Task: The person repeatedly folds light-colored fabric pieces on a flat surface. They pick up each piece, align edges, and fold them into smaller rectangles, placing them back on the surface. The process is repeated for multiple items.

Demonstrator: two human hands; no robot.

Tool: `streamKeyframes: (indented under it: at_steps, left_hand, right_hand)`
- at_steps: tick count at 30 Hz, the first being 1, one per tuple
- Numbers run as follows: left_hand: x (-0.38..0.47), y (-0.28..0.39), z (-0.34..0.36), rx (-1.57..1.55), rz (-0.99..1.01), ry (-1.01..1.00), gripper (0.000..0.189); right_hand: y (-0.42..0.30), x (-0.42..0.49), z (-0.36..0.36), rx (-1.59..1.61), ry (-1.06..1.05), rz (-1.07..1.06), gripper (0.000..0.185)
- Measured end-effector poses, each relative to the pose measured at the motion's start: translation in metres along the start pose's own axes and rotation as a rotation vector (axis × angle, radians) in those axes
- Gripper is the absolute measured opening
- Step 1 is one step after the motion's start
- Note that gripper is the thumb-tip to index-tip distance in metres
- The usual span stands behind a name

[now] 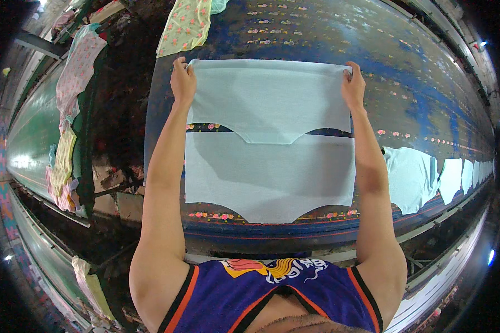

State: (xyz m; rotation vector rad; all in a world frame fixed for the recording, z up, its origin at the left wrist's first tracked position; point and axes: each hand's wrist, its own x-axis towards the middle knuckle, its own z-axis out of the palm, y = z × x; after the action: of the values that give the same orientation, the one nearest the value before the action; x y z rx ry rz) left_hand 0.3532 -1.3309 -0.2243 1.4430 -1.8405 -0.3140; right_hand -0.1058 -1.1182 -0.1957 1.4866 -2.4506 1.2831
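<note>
Both my hands hold one pale blue cut fabric panel [266, 98] by its far corners, stretched straight between them. My left hand [182, 82] pinches the far left corner and my right hand [354, 85] the far right one. The panel narrows to a short flat tab at its near edge, with a curved cut on each side. That tab overlaps the far edge of a second pale blue panel [271, 175] of the same shape, lying flat on the dark printing table [271, 241]. Printed flowers show on the table around the panels.
More pale blue panels [414, 177] lie in a row to the right. Yellow floral fabric [185, 29] rests at the table's far left. Across a dark gap, a green table [37, 137] carries floral cloth pieces [81, 66]. A rail [433, 224] runs along the near edge.
</note>
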Motion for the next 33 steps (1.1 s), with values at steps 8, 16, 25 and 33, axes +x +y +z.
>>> streamKeyframes:
  at_steps: [8,16,25,33]
  left_hand:
    - [0.009,-0.01,0.01,0.098,0.037,0.043,0.034]
    - [0.009,0.012,0.008,0.312,-0.034,-0.087,0.026]
    - [-0.034,0.034,0.036,0.293,0.245,-0.281,0.054]
    - [-0.099,0.226,0.122,0.441,0.281,-0.486,0.079]
  right_hand:
    - [0.004,0.012,0.01,-0.037,0.023,-0.017,0.029]
    - [0.013,0.016,0.018,-0.137,0.037,0.035,0.031]
    - [0.028,0.026,0.024,-0.109,0.004,0.131,0.038]
    - [0.041,0.029,0.024,0.05,-0.026,0.196,0.047]
